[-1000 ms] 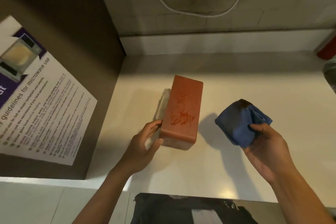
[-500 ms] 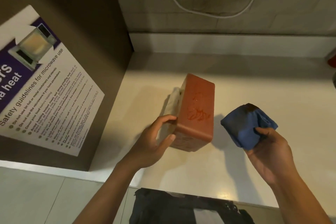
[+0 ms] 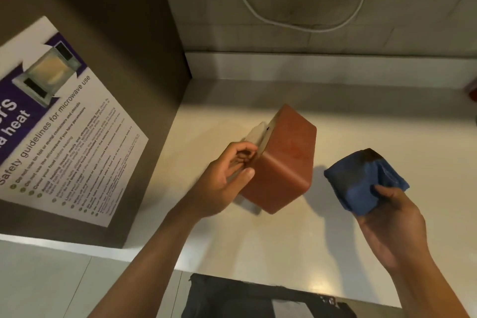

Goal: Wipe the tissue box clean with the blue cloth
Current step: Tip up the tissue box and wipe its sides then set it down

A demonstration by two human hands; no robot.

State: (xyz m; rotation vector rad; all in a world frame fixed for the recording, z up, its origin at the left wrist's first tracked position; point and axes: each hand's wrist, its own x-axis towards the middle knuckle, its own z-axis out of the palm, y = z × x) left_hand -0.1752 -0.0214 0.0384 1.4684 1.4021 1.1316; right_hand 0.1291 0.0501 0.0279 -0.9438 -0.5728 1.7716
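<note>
The reddish-brown tissue box (image 3: 286, 160) is tilted on the cream counter (image 3: 284, 235), one corner down, its opening side facing left with a white tissue (image 3: 256, 134) sticking out. My left hand (image 3: 224, 183) grips the box's near left edge, fingers curled over the opening side. To the right, my right hand (image 3: 389, 217) holds the bunched blue cloth (image 3: 361, 181) above the counter, a hand's width from the box and not touching it.
A brown cabinet side with a microwave safety poster (image 3: 59, 126) stands on the left. A white cable (image 3: 296, 18) loops on the back wall. A red object (image 3: 472, 88) sits at the far right edge. A dark bag (image 3: 258, 297) lies below the counter's front edge.
My left hand has tipped and turned the box, lifting it onto a corner. The cloth hand has stayed to the right, roughly where it was. The view has shifted left.
</note>
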